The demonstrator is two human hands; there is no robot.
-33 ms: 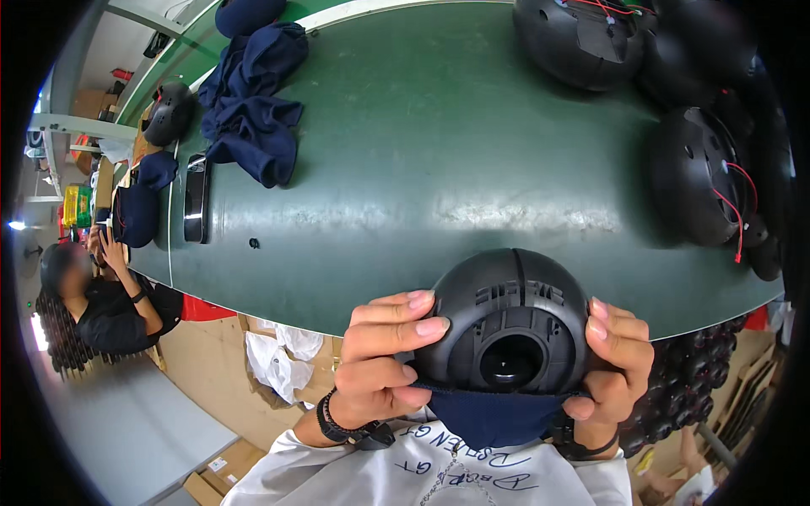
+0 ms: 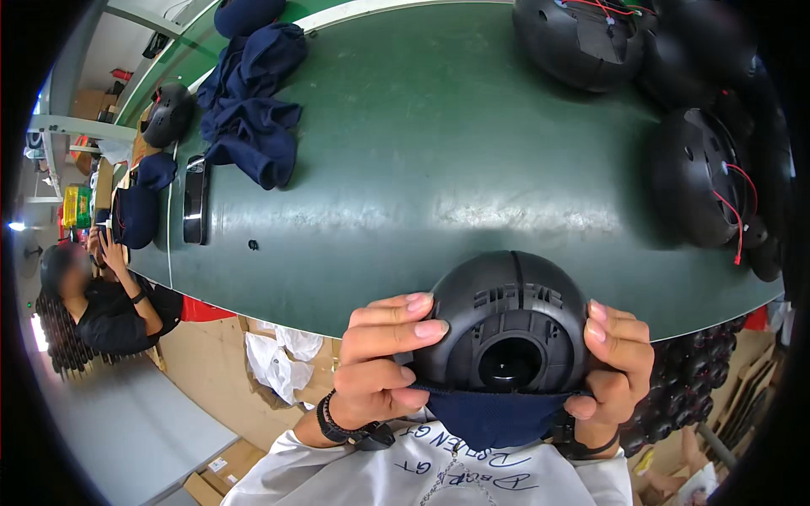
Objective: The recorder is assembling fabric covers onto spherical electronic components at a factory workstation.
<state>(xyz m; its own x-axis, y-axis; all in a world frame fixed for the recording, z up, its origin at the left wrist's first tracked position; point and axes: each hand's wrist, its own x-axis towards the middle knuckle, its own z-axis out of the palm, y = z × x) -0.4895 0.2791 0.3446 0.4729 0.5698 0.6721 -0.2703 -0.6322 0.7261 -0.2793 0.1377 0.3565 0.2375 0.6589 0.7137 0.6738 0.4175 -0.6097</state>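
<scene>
At the near edge of the green table is a round black plastic shell [image 2: 456, 291] with vent slots, a centre seam and a dark round opening facing me. A navy fabric cover [image 2: 494, 419] stretches across its lower side, with its edge just under the opening. My left hand [image 2: 384, 358] is closed on the cover's left edge between thumb and fingers, its upper fingertips resting against the shell. On the other side, my right hand [image 2: 620, 358] grips the cover's right edge the same way, fingertips touching the shell. The cover hides the shell's lower part.
More black shells [image 2: 696, 181] with red wires crowd the table's right side. Crumpled navy fabric covers [image 2: 253, 135] lie at the far left, beside a black phone [image 2: 195, 202]. A small black piece [image 2: 253, 244] sits nearby. Beyond the left edge, a co-worker [image 2: 110, 304] handles a navy-covered piece.
</scene>
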